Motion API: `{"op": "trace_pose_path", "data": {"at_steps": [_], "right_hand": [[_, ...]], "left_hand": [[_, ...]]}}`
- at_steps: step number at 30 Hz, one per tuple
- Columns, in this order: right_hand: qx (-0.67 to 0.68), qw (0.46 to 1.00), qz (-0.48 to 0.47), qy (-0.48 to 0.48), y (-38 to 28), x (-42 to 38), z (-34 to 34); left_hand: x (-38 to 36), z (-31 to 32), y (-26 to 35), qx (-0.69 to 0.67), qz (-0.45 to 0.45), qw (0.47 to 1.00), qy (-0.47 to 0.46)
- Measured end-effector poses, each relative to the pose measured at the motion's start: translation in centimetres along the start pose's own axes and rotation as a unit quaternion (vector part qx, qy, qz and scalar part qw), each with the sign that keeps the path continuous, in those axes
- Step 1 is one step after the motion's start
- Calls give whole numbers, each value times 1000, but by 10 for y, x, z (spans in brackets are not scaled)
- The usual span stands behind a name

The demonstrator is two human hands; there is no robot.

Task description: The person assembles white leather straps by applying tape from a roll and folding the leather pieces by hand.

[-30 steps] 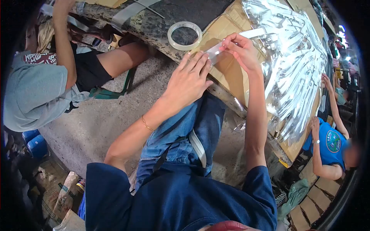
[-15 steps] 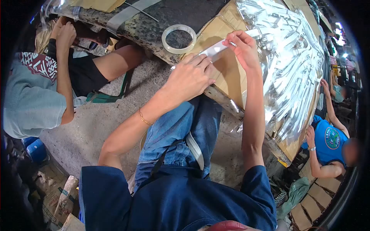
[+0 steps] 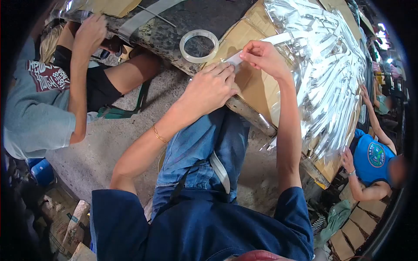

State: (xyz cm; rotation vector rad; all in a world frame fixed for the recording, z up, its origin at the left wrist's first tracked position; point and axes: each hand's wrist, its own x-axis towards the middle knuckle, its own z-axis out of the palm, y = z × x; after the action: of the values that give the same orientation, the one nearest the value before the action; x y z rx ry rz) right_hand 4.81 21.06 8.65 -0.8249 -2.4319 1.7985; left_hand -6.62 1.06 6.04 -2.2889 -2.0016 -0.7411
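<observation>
- In the head view, your right hand (image 3: 264, 59) pinches a white strip (image 3: 234, 58) above the cardboard (image 3: 262, 101).
- Your left hand (image 3: 211, 88) lies palm down over the strip's left end; I cannot tell whether its hidden fingertips grip.
- The tape roll (image 3: 198, 59) rests just beyond it; shiny strips (image 3: 328, 82) heap at far right.

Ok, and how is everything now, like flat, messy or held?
Roll: lying flat, ring-shaped
Strip: straight between the hands
Pile of strips: loose, jumbled, shiny
Cardboard: spread flat, partly covered
Rod: lying down
Bracelet: worn around left arm
Left hand: palm down
Right hand: fingers curled, pinching strip
</observation>
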Motion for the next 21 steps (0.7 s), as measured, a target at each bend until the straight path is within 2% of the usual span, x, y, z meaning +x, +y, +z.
{"op": "trace_pose_path", "data": {"at_steps": [4,6,10,16,18,21], "right_hand": [[-66,995,-17,68,-1,-4,14],[-152,981,-21,123,4,-5,21],[-198,964,-32,174,3,-6,34],[-310,922,43,226,-17,-12,45],[-367,885,66,280,-12,-11,43],[-339,895,66,281,-10,-13,27]], "left_hand": [[0,-2,0,1,-1,1000,-5],[0,1,0,-13,-5,1000,5],[0,1,-1,-15,-10,1000,-6],[2,-1,0,-2,0,1000,-17],[3,-1,0,-12,4,1000,0],[4,1,1,-17,-13,1000,-14]]}}
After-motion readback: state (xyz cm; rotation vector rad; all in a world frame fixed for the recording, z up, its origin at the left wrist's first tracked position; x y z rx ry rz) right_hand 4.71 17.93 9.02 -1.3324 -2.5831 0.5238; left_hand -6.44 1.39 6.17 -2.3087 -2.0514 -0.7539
